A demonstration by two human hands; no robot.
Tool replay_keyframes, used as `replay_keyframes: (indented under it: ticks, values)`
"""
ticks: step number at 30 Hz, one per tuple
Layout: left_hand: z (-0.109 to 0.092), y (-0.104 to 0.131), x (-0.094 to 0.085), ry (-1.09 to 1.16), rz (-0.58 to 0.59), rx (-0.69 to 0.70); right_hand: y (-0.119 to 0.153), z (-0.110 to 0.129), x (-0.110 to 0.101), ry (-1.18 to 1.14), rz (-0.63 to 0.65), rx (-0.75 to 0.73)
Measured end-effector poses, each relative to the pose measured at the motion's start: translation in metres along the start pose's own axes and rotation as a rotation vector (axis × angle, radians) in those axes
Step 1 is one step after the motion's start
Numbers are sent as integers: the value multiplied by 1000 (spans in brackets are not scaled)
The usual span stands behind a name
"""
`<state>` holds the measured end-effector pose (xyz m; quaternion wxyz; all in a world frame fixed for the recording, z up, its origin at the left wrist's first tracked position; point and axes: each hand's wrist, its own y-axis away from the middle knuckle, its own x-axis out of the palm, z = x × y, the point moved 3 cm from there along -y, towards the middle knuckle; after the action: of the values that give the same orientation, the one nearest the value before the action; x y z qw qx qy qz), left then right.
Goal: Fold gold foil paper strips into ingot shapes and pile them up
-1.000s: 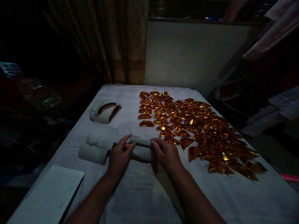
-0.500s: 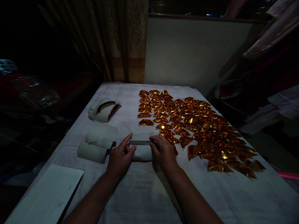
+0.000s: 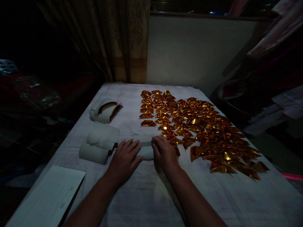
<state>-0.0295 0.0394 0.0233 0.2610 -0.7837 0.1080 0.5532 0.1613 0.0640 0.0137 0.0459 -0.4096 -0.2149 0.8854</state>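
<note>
A pale sheet of paper (image 3: 146,154) with a folded strip along it lies on the cloth-covered table between my hands. My left hand (image 3: 123,162) rests flat on its left end, fingers stretched out and slightly apart. At the right end, my right hand (image 3: 166,155) pinches the paper's edge between thumb and fingers. Just beyond and to the right are many folded gold foil pieces (image 3: 194,122), a few of them close to my right fingers. Left of my left hand lie curled pale sheets (image 3: 103,135); the paper's left end is hidden under my palm.
Farther back on the left sits another curled bundle of sheets (image 3: 104,112) with a gold underside. A flat white board or pad (image 3: 44,198) lies at the near left table corner. Behind the table are a curtain (image 3: 127,41) and a pale wall (image 3: 189,50).
My left hand has gone from pinching the paper's left edge to lying flat on it, pressing the folded strip lower. My right hand keeps its place at the right edge.
</note>
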Motion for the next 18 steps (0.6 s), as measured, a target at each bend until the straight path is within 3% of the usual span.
replay_keyframes:
  ticks: [2,8,18]
  values:
    - [1,2,3,-5,33,-10,6,4,-4,13,15,-19]
    - [1,4,4,-5,78,-2,27,21,-13,75,229,-132]
    - [-1,3,0,-3,87,23,28,20,-8,348,198,-279]
